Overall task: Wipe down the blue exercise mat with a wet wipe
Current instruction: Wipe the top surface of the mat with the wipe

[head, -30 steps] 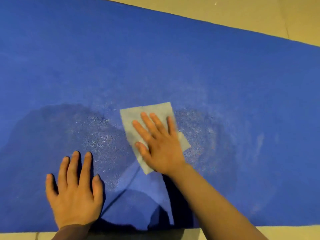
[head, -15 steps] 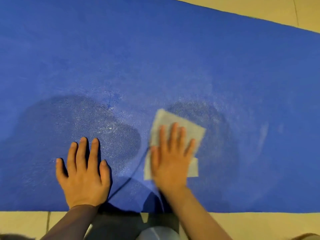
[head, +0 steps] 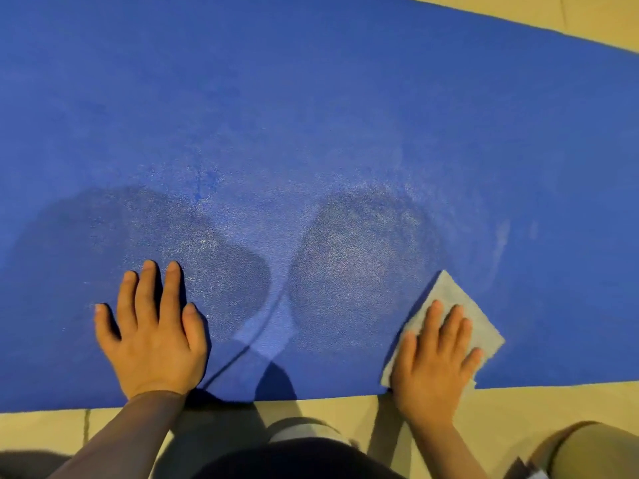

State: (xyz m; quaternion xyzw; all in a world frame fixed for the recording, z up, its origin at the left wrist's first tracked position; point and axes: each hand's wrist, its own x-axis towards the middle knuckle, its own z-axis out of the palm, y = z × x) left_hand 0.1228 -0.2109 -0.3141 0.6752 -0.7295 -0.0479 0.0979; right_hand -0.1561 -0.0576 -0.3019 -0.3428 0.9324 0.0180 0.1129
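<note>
The blue exercise mat (head: pixel 311 115) fills most of the view, lying flat on the floor. Two dark damp patches with a shiny speckle show on it in front of me. My right hand (head: pixel 432 364) presses flat, fingers straight, on a pale grey wet wipe (head: pixel 460 305) at the mat's near edge on the right; the wipe's far corner and right side stick out past the fingers. My left hand (head: pixel 152 333) lies flat on the mat to the left, fingers spread, holding nothing.
Beige tiled floor (head: pixel 536 406) runs along the mat's near edge and shows again at the top right corner (head: pixel 587 19). My knees and dark clothing (head: pixel 294 454) sit just below the mat's edge.
My right hand has slid the wipe from the mat's middle to the right and toward me, down to the near edge. The view has shifted, showing floor and my knees.
</note>
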